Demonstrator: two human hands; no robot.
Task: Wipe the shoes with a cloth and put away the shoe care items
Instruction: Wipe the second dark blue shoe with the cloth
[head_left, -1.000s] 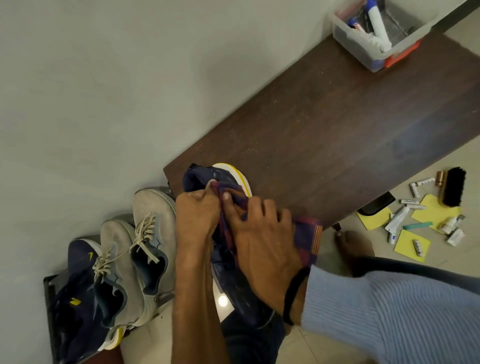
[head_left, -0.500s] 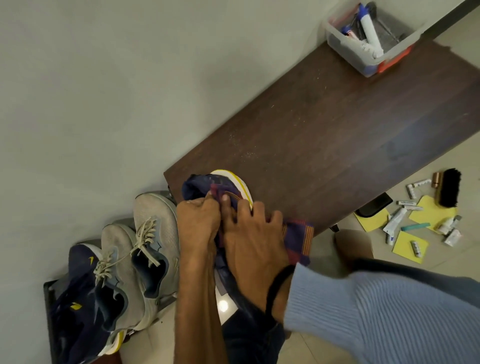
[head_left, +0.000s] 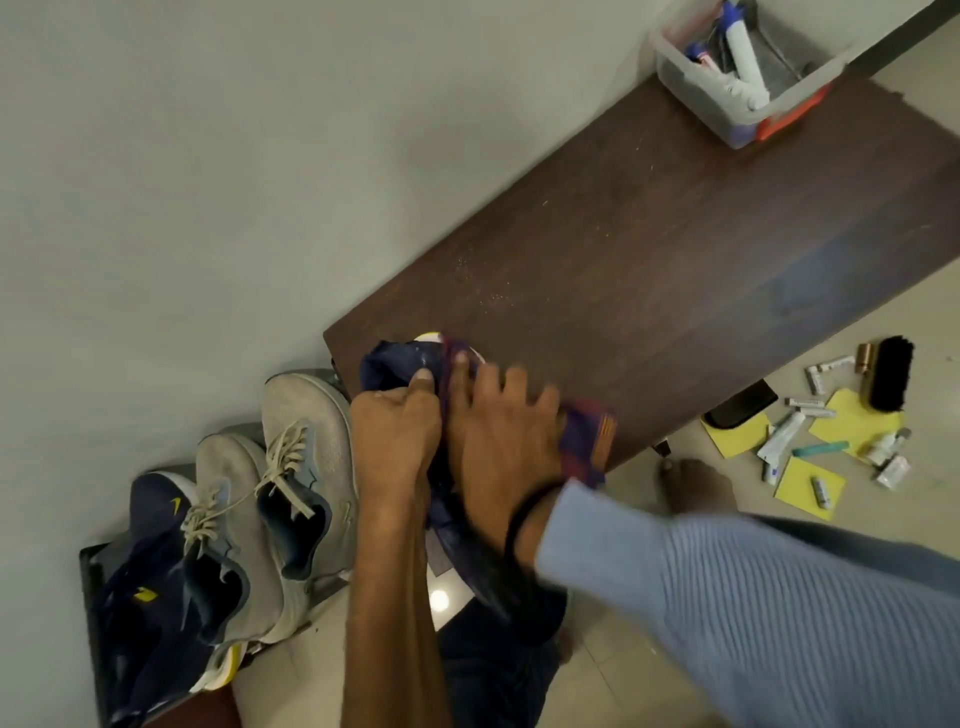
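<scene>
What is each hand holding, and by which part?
Left hand grips the navy shoe by its upper near the toe. Right hand presses the cloth onto it; blur hides any grip.
</scene>
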